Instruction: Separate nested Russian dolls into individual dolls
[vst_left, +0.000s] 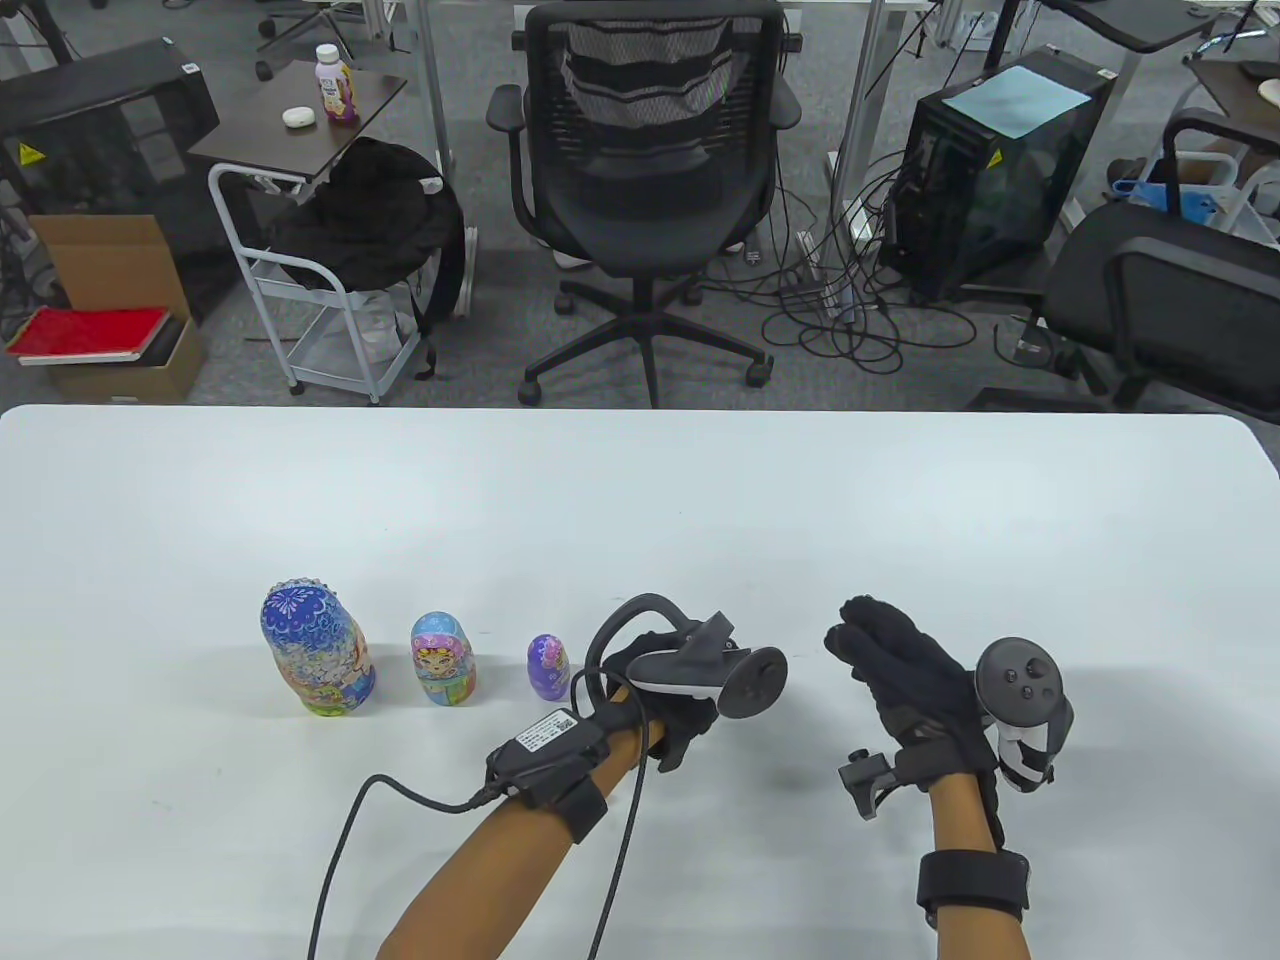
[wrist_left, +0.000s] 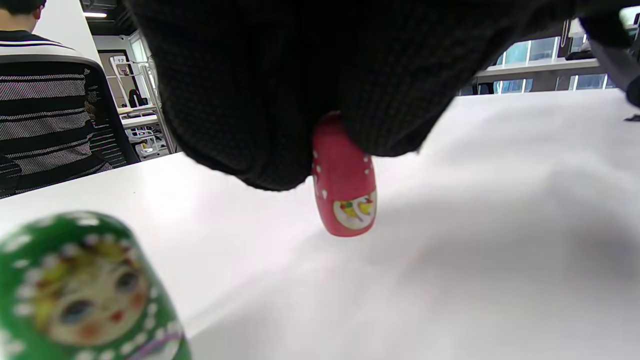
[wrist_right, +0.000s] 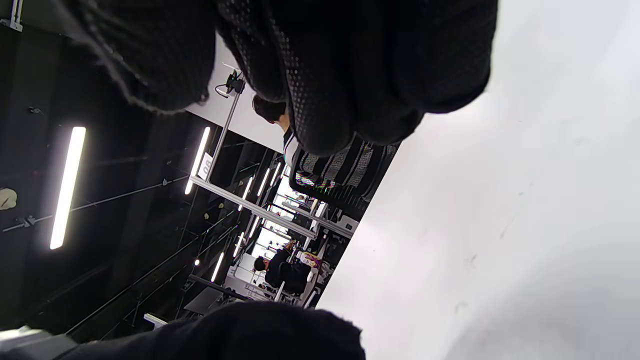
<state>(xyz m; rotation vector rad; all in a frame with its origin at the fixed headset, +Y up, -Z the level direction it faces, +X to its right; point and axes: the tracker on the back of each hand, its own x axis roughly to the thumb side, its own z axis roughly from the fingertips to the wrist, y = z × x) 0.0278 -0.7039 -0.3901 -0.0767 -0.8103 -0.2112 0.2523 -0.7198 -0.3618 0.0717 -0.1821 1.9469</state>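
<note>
My left hand (wrist_left: 300, 90) pinches the tiny red painted wooden doll (wrist_left: 345, 192) just above the white desk (vst_left: 640, 500) near its front edge, right hand (vst_left: 900, 670) loose and empty, so I'd lower it gently upright beside the small green doll (wrist_left: 85, 290).

Three dolls stand upright in a row at the left of centre in the table view, well apart from one another. The largest doll (vst_left: 318, 648) is blue on top with a patterned body. To its right stands a medium doll (vst_left: 443, 660) with a light blue head and painted face, then a small purple doll (vst_left: 548, 667). In the left wrist view, a tiny red doll (wrist_left: 344, 190) with white dots hangs base down just above the table, and a green doll (wrist_left: 85, 295) with a painted face fills the lower left corner, blurred.
</note>
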